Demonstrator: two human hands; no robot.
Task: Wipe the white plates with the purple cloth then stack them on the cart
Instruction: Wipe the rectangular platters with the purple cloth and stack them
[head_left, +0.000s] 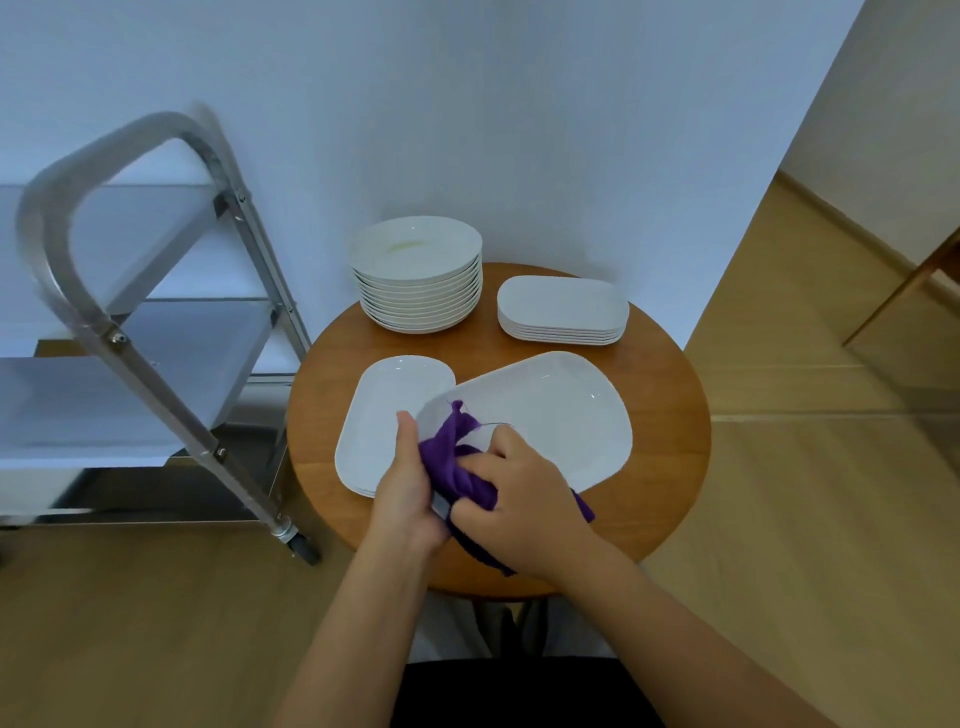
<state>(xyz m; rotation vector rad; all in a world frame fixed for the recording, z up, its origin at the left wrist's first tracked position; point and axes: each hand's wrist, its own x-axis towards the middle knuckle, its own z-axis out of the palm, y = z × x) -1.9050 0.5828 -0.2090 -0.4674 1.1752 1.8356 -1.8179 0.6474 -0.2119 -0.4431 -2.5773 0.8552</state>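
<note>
A large white plate (550, 415) is held tilted above the round wooden table (670, 415). My left hand (408, 493) grips its near left edge. My right hand (524, 499) grips the purple cloth (457, 467) and presses it against the plate's near edge. Under the tilted plate's left side lies a low stack of white rectangular plates (384, 410). At the back of the table stand a tall stack of round white plates (415, 275) and a shorter stack of rectangular white plates (563, 310). The metal cart (156, 364) stands to the left.
The cart has white shelves (104, 410) and a caster (301, 545) close to the table's left side. A white wall (467, 104) rises right behind the table. Wooden floor (805, 519) extends to the right and in front.
</note>
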